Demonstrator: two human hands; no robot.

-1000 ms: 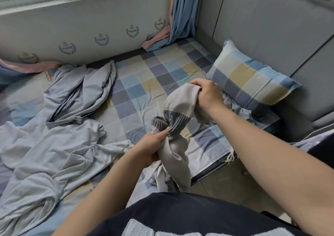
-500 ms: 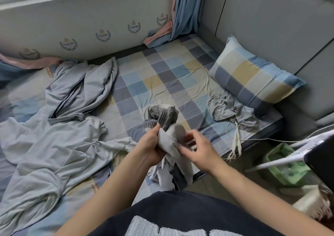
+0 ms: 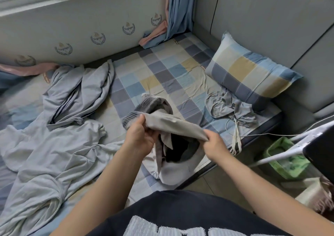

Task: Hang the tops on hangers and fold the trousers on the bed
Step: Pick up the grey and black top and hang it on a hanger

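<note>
A beige garment (image 3: 173, 123) with dark grey ribbed cuffs is stretched between my hands above the bed's near edge. My left hand (image 3: 139, 136) grips it beside a ribbed cuff. My right hand (image 3: 213, 141) pinches its other end, pulled out to the right. The rest of the garment hangs below, with a dark opening showing. A small light-blue garment (image 3: 229, 107) with drawstrings lies crumpled by the pillow. Large pale blue clothes (image 3: 54, 141) spread over the left of the bed.
The checked bed sheet (image 3: 162, 73) runs back to a wall with blue and pink curtains (image 3: 173, 18). A checked pillow (image 3: 253, 73) leans on the grey padded headboard. Right of the bed stand a green basket (image 3: 282, 158) and a white rod (image 3: 289, 149) on the floor.
My right hand came down from lifting the garment by the pillow, took its near end and pulled it right, spreading the cloth. The small blue garment came into sight.
</note>
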